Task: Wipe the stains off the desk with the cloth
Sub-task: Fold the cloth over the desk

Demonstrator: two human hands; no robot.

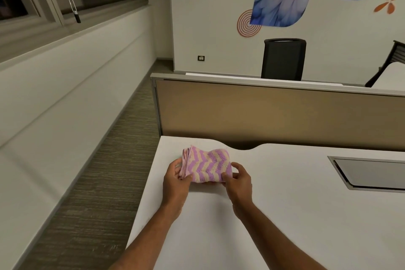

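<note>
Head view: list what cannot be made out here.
- Stains: none can be told apart on the white desk in the head view; too faint or too small.
- Underside of the cloth: hidden by its own folds.
- Fingertips of the left hand and right hand: partly hidden behind the cloth.
- Desk's right side: cut off by the frame edge.

Both hands held a folded purple-and-cream zigzag cloth [207, 165] over the white desk [285, 215] near its far left corner: the left hand [176, 178] pinched its left edge, the right hand [237, 182] its right. A tan partition [274, 114] stood beyond.
</note>
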